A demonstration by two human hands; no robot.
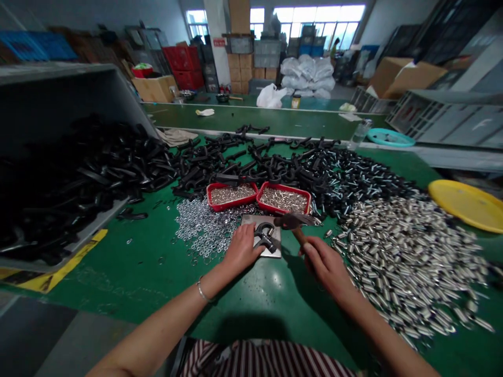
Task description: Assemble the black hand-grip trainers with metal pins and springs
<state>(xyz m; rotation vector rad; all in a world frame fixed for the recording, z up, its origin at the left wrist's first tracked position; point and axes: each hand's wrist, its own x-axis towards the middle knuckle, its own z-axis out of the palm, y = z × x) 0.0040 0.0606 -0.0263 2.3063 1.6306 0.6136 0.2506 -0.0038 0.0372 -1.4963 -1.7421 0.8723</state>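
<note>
Steadying hand: my left hand (241,248) is holding one black part (269,244) on one metal plate (250,219), just below centre.
Hammer (293,220): my right hand (325,263) is gripping one, right of centre.
Red trays (236,204): two are sitting centrally.

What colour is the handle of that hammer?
The hammer handle is brown, best seen in the head view.

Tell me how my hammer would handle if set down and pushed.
The hammer looks head-heavy: its dark head seems metal, so it would probably pivot round that end. The wooden handle should stay stiff. Its long head makes rolling unlikely.
</note>
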